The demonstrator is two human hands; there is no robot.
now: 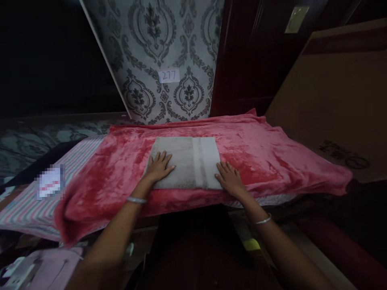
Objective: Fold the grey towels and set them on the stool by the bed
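Note:
A light grey towel (181,165) with a paler band near its right side lies flat on a pink-red plush blanket (254,141). My left hand (157,167) rests palm down on the towel's left edge, fingers spread. At the opposite edge, my right hand (230,178) lies flat, its fingertips touching the towel's right side and its palm over the blanket. Neither hand grasps anything. The underside of the towel is hidden.
A striped cloth (81,161) shows under the blanket at left, with a blurred-out item (50,182) on it. Behind stand a dark screen (60,60) and a patterned wall (187,24) with a "277" label (169,75). A large cardboard box (341,96) flanks the right side.

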